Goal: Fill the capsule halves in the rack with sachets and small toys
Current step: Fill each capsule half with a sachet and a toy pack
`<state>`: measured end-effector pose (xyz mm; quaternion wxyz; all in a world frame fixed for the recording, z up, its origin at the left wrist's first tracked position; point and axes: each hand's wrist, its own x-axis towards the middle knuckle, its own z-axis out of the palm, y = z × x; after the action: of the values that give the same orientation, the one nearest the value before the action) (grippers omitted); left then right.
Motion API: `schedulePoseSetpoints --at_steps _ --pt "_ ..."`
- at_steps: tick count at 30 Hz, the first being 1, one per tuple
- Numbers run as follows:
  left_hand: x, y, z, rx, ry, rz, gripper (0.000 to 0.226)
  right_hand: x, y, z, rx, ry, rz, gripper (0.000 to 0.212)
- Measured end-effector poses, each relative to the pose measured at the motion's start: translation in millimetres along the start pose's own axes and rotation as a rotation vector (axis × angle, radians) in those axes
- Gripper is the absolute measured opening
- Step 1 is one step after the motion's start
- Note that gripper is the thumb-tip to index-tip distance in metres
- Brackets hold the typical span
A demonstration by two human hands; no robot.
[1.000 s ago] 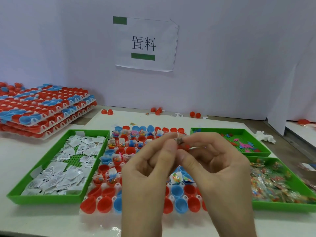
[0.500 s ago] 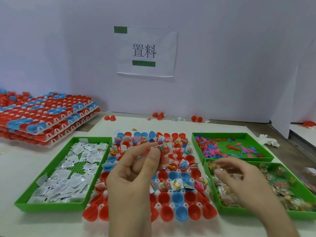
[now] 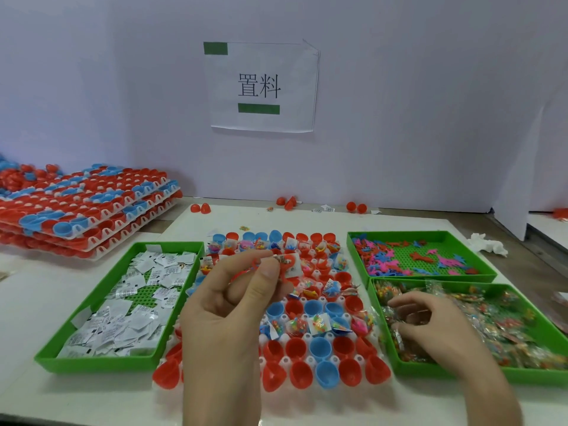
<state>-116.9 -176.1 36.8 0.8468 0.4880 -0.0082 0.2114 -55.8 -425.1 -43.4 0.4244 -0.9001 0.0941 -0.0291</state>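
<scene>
A white rack (image 3: pixel 307 362) of red and blue capsule halves lies in the middle of the table; its far rows hold sachets and toys, the nearest rows look bare. My left hand (image 3: pixel 227 299) is raised over the rack and pinches a small white sachet with a red toy (image 3: pixel 287 265) between thumb and fingers. My right hand (image 3: pixel 430 327) reaches into the near right green tray (image 3: pixel 522 378) of clear candy packets, fingers curled on packets there.
A green tray of white sachets (image 3: pixel 101 362) sits left of the rack. A green tray of pink, blue and red toys (image 3: pixel 427 233) sits at the back right. Stacked filled racks (image 3: pixel 83 207) lie far left. Loose red halves (image 3: pixel 201 208) lie by the wall.
My hands were joined over the rack a second ago. My right hand has since moved right and down into the candy tray; my left hand still holds the sachet and toy.
</scene>
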Motion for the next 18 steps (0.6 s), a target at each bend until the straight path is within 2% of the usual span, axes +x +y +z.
schedulePoseSetpoints --at_steps 7,13,18 --pt "-3.7 8.1 -1.2 0.013 -0.047 0.008 0.03 0.1 2.3 -4.6 0.058 0.016 0.054 0.03" --pt "-4.0 19.9 -7.5 -0.009 -0.052 0.017 0.029 2.9 -4.0 1.2 0.123 0.231 0.059 0.023" --pt "-4.3 18.2 -16.7 0.004 -0.048 0.025 0.028 7.9 -18.4 0.1 0.231 0.283 0.098 0.021"
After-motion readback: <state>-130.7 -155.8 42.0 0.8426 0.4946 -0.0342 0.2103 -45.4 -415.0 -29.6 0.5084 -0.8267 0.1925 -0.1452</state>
